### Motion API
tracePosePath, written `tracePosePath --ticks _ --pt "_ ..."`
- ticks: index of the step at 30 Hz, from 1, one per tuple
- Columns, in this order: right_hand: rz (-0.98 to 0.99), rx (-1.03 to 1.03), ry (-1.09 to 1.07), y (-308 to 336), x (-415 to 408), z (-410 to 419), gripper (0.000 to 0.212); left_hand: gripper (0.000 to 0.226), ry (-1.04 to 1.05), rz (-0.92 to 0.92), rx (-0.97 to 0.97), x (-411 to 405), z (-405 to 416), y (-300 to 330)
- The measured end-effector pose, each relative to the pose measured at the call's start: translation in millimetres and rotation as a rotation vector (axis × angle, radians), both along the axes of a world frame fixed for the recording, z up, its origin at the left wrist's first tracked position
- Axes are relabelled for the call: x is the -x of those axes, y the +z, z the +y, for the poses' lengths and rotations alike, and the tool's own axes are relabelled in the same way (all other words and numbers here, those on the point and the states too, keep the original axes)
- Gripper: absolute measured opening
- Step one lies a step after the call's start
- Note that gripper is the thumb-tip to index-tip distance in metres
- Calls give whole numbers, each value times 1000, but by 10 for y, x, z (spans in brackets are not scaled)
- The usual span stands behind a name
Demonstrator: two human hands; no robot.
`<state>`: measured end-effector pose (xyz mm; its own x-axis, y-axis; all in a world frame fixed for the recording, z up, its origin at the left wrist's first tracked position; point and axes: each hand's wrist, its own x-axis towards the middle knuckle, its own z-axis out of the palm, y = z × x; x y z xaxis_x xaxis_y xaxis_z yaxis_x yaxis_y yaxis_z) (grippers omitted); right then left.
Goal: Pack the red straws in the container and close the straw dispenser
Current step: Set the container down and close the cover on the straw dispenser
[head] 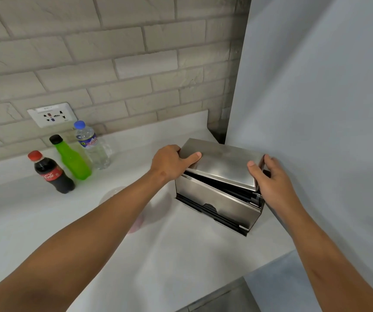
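A stainless steel straw dispenser (217, 200) stands on the white counter at the right, close to a grey wall panel. Its steel lid (222, 162) sits tilted on top, raised at the front so a dark gap shows beneath it. My left hand (169, 162) grips the lid's left end, thumb lying on top. My right hand (268, 176) grips the lid's right end, thumb on the top edge. Dark straws lie in the tray slot along the dispenser's base (212, 212). A blurred clear round container (136, 208) with a pinkish tint rests on the counter, partly hidden under my left forearm. No red straws show.
A cola bottle (51, 173), a green bottle (72, 158) and a water bottle (92, 146) stand at the back left below a wall socket (52, 114). The brick wall runs behind. The grey panel (316, 109) rises at the right. The counter edge (237, 278) drops off front right.
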<state>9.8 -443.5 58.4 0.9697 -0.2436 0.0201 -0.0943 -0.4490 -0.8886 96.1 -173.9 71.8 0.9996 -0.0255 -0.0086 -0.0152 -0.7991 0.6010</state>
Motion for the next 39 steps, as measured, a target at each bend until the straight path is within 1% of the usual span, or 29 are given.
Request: tracePosePath --ticks 2,4,10,14,17,18,20,21,24,27,29,31,33,34,36,37,39 --pt "-3 11 2 -27 1 -21 43 62 -4 -5 -4 -18 16 -13" --pt "-3 18 10 -59 8 -33 40 59 -10 -13 11 -10 37 -37" --pt "7 42 30 -200 73 -52 41 58 -58 -14 123 74 80 -175" --pt "38 26 23 -212 117 -88 35 63 -123 -3 250 205 61 -229" --pt "93 19 22 -220 146 -141 27 62 -160 -8 271 276 59 -255" --pt "121 17 27 -214 167 -153 36 62 -166 -8 270 290 60 -258" --pt "133 -6 12 -222 203 -167 71 61 -167 -13 270 310 63 -264" --pt "120 -13 7 -225 216 -166 79 61 -167 -16 268 320 62 -267" --pt "87 -31 22 -254 240 -178 81 61 -163 -15 256 327 56 -270" --pt "70 -9 25 -261 266 -181 77 64 -157 -32 200 342 48 -271" --pt "37 52 27 -269 289 -183 75 70 -172 -77 125 378 40 -283" --pt "3 123 23 -270 302 -182 75 71 -201 -164 9 430 17 -293" --pt "-54 197 32 -254 315 -174 68 65 -284 -292 -119 473 -21 -283" --pt "-97 224 52 -243 319 -169 60 64 -346 -333 -179 491 -49 -277" --pt "-183 269 123 -216 324 -170 43 69 -459 -352 -281 524 -113 -270" --pt "-214 289 175 -212 327 -191 39 74 -501 -352 -319 537 -150 -275" --pt "-219 304 297 -200 348 -268 47 78 -545 -350 -374 561 -219 -285"
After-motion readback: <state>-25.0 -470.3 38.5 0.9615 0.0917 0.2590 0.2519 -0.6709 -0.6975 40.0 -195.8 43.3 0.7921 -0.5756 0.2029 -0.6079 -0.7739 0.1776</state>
